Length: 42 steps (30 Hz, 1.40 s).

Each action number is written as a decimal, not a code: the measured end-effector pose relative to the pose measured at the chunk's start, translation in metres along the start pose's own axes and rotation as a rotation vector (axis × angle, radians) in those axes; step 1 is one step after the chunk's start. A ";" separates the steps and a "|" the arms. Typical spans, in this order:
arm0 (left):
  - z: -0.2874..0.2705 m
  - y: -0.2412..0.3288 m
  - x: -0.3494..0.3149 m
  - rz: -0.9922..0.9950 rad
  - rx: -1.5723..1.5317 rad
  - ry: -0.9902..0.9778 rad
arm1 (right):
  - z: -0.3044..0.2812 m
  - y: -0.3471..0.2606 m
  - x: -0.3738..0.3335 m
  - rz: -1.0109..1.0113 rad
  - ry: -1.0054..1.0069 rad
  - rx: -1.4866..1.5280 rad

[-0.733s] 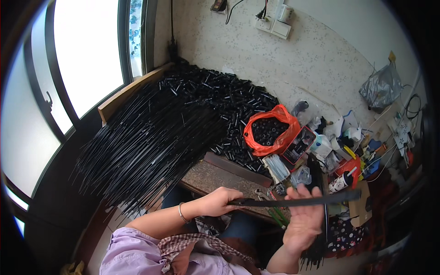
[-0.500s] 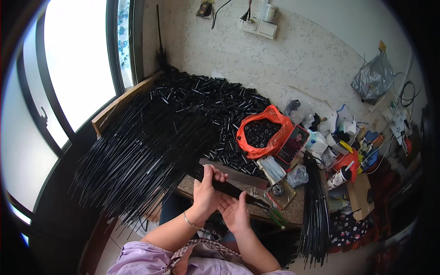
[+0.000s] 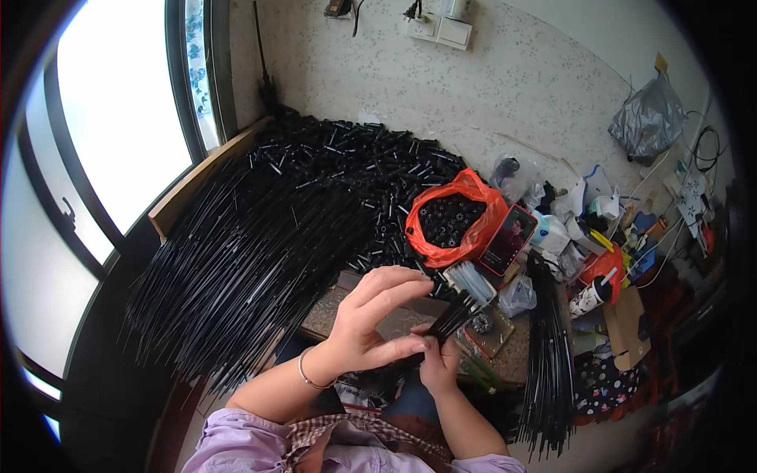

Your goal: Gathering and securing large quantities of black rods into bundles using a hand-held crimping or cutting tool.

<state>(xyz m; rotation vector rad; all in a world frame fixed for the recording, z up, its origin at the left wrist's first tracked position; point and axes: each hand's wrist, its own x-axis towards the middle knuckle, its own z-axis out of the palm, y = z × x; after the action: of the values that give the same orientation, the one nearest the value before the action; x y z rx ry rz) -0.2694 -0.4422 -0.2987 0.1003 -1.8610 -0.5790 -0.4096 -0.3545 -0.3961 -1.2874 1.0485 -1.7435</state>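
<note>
My right hand [image 3: 440,367] is wrapped round a bundle of thin black rods [image 3: 451,317], whose ends splay upward toward the far right. Just left of it, my left hand [image 3: 369,322] is spread, fingers stretched over the bundle and thumb tip close to my right thumb; whether that thumb touches the rods I cannot tell. A big heap of long thin black rods [image 3: 244,268] covers the left of the table. Beyond my hands lies a pile of short black tubes [image 3: 355,158]. An orange-red plastic bag [image 3: 490,206] holds small black round parts [image 3: 449,222].
Right of the bag leans a phone [image 3: 509,240] with a lit screen. Pale thin sticks [image 3: 470,282] lie in front of it. Another black rod bundle [image 3: 550,355] hangs over the table's right edge, near a patterned cup [image 3: 590,298] and a cardboard box [image 3: 627,327].
The dark rods, held slanting between both hands, are now upright in my right hand, which has closed round them. My left hand has shifted right and opened. The view has shifted slightly.
</note>
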 end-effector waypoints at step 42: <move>0.030 -0.136 -0.132 -0.324 -0.054 -0.532 | 0.008 0.078 -0.021 0.426 0.292 0.285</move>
<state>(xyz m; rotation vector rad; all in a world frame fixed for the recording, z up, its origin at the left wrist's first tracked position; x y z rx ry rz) -0.2765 -0.5054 -0.4800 0.2328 -2.3623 -0.9481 -0.3907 -0.3692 -0.4741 -0.5918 1.0913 -1.6961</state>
